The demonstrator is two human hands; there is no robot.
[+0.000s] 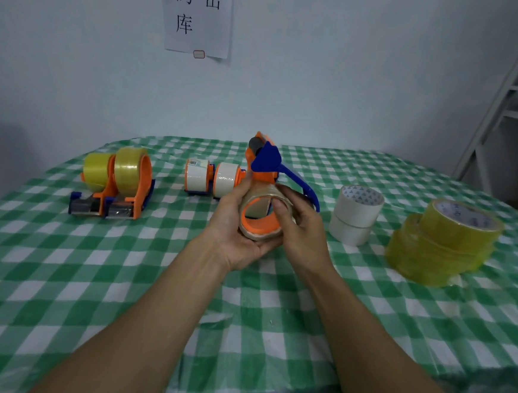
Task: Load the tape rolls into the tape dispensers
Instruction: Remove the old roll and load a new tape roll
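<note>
- Far left on the bench (pixel 96 279), which has a green-and-white checked cloth, two orange-and-blue dispensers with yellow tape (pixel 118 182) stand side by side, touching.
- Right of them, near the far middle, two smaller dispensers with white tape (pixel 211 178) lie side by side.
- The left hand (pixel 236 228) cups the tape roll (pixel 259 232) from below. Its grip is curled under the roll's near rim, with the thumb up along the left side.
- The tape roll, pale and clear, sits around the orange hub of the held dispenser (pixel 265 162). This is lifted above the middle of the bench, with its blue flap and handle pointing up and to the right.
- The right hand (pixel 303 230) meets the roll from the right. Its grip pinches the roll's right rim, with the fingertips at the hub opening.
- Just right of the hands stands a stack of white rolls (pixel 355 216), two high.
- Further right, a stack of yellow rolls (pixel 443 242) leans slightly.
- At the far right edge, a white shelf frame (pixel 504 91) stands against the wall.
</note>
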